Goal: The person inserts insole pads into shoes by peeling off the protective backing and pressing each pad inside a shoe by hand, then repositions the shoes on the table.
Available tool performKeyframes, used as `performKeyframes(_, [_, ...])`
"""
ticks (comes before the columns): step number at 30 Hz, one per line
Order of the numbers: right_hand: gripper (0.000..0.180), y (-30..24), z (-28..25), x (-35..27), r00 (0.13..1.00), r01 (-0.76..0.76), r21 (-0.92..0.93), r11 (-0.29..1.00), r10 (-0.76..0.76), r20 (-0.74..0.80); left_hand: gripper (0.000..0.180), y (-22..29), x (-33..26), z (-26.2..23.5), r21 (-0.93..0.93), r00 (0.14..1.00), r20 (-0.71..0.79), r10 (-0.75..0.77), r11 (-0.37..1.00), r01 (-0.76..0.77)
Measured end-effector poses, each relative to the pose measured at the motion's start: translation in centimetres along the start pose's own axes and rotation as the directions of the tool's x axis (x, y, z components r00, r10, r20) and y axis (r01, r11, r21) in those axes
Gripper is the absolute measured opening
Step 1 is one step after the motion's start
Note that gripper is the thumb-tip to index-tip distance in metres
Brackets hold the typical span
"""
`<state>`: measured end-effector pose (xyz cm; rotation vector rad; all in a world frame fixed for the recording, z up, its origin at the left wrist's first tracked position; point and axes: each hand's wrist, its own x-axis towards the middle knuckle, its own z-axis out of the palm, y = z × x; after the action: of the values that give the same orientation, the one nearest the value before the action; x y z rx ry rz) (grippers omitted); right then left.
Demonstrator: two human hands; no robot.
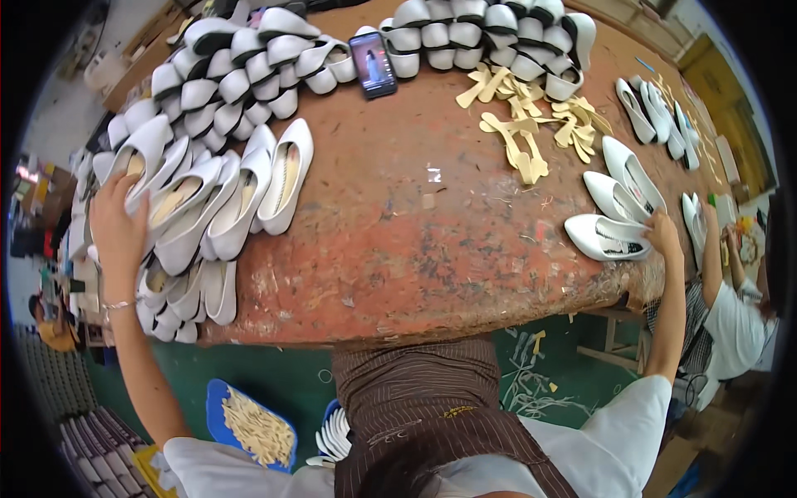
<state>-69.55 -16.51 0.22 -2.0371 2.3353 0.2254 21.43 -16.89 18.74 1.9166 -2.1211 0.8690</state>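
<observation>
At the far left, my left hand point(118, 220) is closed around the heel end of a white pointed flat shoe point(151, 143) on top of a pile. More white flats point(278, 187) lie beside it, with pale insoles showing in several. My right hand point(663, 235) reaches to the right edge of the table, its fingers closed at the heel of a white flat point(599, 236). Two other white flats point(633, 170) lie fanned out just behind that one, their heels close to my fingers. Part of the right fingertips is hidden by the shoes.
Stacked white shoes point(452, 35) line the back of the worn red table point(374, 241), with a phone point(373, 66) propped among them. Yellowish insole pieces point(519, 124) lie at the back right. A blue bin point(217, 415) stands below. Another person point(735, 328) works at right.
</observation>
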Motion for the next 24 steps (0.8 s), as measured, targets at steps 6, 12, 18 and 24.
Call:
performKeyframes(6, [0.018,-7.8,-6.1,-5.3,0.986,0.024,0.008,1.000,-0.023,-0.164,0.027,11.5,-6.8,0.1,-0.443,0.995,0.013,0.097,0.893,-0.081])
performKeyframes(12, [0.017,-19.2,-12.7,-10.3,0.923,0.144,-0.023,0.989,-0.142,-0.358,0.035,22.4,-12.7,3.6,-0.825,0.869,0.465,0.170,0.439,0.355])
performKeyframes(18, [0.020,-37.0,-9.0,-10.9,0.902,0.249,0.333,0.910,-0.093,-0.421,0.071,29.7,-17.3,4.6,-0.678,0.725,0.659,0.200,-0.260,0.687])
performKeyframes(24, [0.020,-50.0,-2.3,-16.5,0.910,0.406,0.479,0.778,-0.393,-0.133,0.052,27.7,-20.2,9.4,-0.566,0.567,0.811,-0.140,-0.432,0.702])
